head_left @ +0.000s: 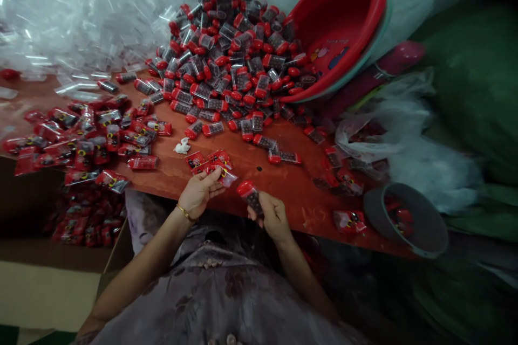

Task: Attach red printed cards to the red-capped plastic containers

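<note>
Between the thumb and fingers of my left hand (201, 192) is a small clear plastic sleeve with red print (227, 177). Just beyond it, red printed cards (220, 158) lie on the orange-red tabletop (174, 183). My right hand (272, 214) grips a small clear tube (251, 198) with a red cap and dark round pieces inside, its cap pointing up and left toward the sleeve. Tube and sleeve are apart. A crumpled white scrap (182, 145) rests to the left of the cards.
Red-capped tubes (234, 64) are heaped at the back, against a tilted red basin (360, 16). Wrapped red packets (89, 135) cover the left; more fill a box (87, 221) below. Clear sleeves (81, 21) pile at back left. A grey bowl (424, 226) stands right.
</note>
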`<state>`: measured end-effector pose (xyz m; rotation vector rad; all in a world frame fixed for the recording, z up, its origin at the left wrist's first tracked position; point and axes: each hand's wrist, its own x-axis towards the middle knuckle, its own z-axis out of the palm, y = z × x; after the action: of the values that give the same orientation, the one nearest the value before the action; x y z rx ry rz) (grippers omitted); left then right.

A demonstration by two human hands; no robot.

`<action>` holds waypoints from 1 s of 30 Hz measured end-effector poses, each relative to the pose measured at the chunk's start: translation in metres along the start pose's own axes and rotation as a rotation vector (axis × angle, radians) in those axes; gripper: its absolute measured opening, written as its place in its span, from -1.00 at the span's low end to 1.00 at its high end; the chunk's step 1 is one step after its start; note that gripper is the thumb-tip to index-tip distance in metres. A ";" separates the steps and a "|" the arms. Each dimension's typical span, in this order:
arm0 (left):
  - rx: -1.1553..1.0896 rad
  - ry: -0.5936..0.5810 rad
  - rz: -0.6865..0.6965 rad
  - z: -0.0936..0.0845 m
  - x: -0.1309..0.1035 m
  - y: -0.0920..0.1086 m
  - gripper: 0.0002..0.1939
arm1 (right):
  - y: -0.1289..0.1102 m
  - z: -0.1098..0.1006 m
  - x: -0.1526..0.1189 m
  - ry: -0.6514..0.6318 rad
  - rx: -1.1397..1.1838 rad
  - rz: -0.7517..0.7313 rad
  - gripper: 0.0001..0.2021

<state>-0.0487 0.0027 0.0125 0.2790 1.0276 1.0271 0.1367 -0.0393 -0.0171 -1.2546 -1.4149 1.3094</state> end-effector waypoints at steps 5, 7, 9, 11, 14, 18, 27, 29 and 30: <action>0.038 0.008 0.065 0.003 -0.003 0.001 -0.58 | -0.007 0.007 0.004 -0.071 0.090 0.139 -0.47; 0.060 0.007 0.098 0.004 -0.004 0.001 -0.58 | -0.011 0.006 0.006 -0.096 0.069 0.140 -0.47; 0.087 0.000 0.120 0.004 -0.004 0.001 -0.59 | -0.014 0.005 0.007 -0.112 0.033 0.129 -0.48; 0.123 -0.010 0.138 0.004 -0.003 0.001 -0.61 | -0.015 0.005 0.008 -0.118 -0.022 0.116 -0.49; 0.205 -0.023 0.187 0.004 -0.002 0.000 -0.61 | -0.016 0.006 0.009 -0.111 -0.066 0.104 -0.47; 0.243 -0.044 0.235 0.006 -0.001 -0.003 -0.63 | -0.014 0.008 0.011 -0.078 -0.056 0.097 -0.46; 0.152 -0.005 0.206 0.008 0.004 -0.021 -0.60 | -0.004 0.025 0.012 0.058 0.065 0.090 -0.50; 0.113 0.009 0.198 0.008 0.005 -0.025 -0.60 | 0.000 0.033 0.012 0.088 0.157 0.128 -0.49; 0.089 0.011 0.179 0.008 0.006 -0.027 -0.60 | 0.002 0.037 0.012 0.094 0.201 0.143 -0.49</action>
<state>-0.0258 -0.0046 -0.0033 0.4449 1.0738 1.1465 0.0992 -0.0341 -0.0247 -1.2824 -1.1154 1.4304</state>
